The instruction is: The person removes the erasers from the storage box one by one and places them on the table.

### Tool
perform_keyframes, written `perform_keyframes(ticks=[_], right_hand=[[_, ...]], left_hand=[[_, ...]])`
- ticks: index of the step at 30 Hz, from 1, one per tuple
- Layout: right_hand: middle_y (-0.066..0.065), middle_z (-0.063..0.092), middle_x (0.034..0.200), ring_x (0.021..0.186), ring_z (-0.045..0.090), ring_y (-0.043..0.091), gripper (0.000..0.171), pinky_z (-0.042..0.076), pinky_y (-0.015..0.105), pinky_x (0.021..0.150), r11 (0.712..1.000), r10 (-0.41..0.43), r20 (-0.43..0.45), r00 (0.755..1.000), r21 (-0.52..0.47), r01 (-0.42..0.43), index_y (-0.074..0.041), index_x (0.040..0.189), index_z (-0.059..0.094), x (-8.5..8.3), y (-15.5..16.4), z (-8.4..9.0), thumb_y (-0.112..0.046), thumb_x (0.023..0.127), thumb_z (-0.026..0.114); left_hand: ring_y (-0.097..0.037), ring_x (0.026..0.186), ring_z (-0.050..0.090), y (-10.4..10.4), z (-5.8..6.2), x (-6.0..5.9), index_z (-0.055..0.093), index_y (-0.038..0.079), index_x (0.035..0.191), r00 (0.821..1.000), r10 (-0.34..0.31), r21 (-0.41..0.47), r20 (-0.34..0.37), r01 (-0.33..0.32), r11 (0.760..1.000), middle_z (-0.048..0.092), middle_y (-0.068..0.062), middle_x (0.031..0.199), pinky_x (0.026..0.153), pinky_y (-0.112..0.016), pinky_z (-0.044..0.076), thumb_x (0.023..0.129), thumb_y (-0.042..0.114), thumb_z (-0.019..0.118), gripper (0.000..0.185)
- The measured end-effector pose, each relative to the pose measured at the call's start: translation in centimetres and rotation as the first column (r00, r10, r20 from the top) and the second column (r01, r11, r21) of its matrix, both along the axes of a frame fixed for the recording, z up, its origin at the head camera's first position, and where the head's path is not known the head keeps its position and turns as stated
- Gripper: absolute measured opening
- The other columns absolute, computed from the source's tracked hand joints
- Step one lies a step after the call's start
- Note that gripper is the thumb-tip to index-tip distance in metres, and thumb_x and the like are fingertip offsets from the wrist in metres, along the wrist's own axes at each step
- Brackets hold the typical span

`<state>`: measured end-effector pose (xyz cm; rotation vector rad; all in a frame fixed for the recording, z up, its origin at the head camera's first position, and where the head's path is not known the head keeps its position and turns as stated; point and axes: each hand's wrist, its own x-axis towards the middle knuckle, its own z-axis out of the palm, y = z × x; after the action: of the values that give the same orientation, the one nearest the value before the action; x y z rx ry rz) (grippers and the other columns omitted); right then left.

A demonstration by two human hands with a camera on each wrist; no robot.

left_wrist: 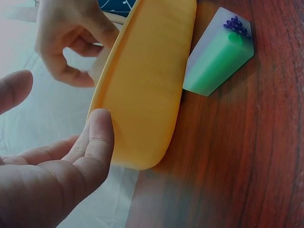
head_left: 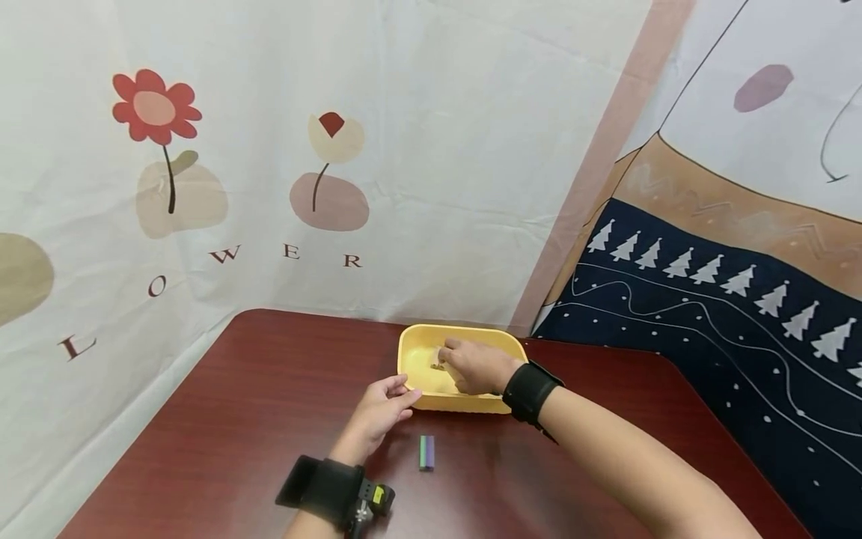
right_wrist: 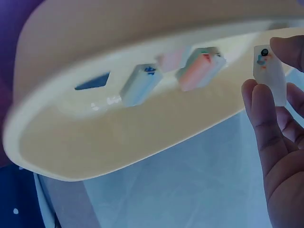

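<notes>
A yellow plastic basin [head_left: 458, 403] stands at the back of the table. My right hand [head_left: 481, 365] is over its inside and pinches a small whitish block [right_wrist: 270, 78] between thumb and fingers; the block's end carries a tiny printed figure. At the basin's near left corner is my left hand [head_left: 373, 419], with fingertips against the rim and the thumb held apart in the left wrist view. Just in front of the basin lies a green and purple block [left_wrist: 218, 54] with a grape picture on its end.
Inside the basin, the right wrist view shows a blue-white block [right_wrist: 141, 85], a pink block [right_wrist: 172, 60] and a red and white block [right_wrist: 197, 72]. The dark red tabletop [head_left: 289, 389] meets a flower-printed cloth [head_left: 438, 187] behind and a navy tree-patterned cloth [head_left: 673, 299] at right.
</notes>
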<state>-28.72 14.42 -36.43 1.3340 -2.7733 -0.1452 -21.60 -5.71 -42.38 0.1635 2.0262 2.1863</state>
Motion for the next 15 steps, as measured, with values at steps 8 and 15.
perform_keyframes(ticks=[8, 15], right_hand=[[0.006, 0.057, 0.101, 0.076, 0.057, 0.013, 0.04, 0.053, 0.023, 0.069, 0.997, -0.028, 0.004, 1.0, -0.072, 0.028, -0.002, 0.116, 0.062, 2.7, 0.9, -0.1, -0.01, 0.079, 0.075], [0.007, 0.054, 0.098, 0.075, 0.056, 0.014, 0.037, 0.052, 0.024, 0.069, 0.99, -0.018, 0.013, 1.0, -0.138, 0.019, 0.0, 0.112, 0.063, 4.1, 1.3, -0.2, -0.014, 0.079, 0.075]], left_hand=[[-0.023, 0.093, 0.056, 0.1, -0.3, -0.2, 0.04, -0.019, 0.135, 1.0, -0.008, -0.007, 0.01, 0.008, 1.0, 0.05, -0.019, 0.108, 0.082, -0.036, 0.055, 0.092, 0.006, 0.064, 0.055], [-0.028, 0.1, 0.056, -0.1, 0.0, -0.5, 0.039, -0.018, 0.136, 1.0, 0.003, -0.01, 0.022, -0.002, 1.0, 0.05, -0.021, 0.111, 0.086, -0.04, 0.054, 0.093, 0.008, 0.064, 0.056]])
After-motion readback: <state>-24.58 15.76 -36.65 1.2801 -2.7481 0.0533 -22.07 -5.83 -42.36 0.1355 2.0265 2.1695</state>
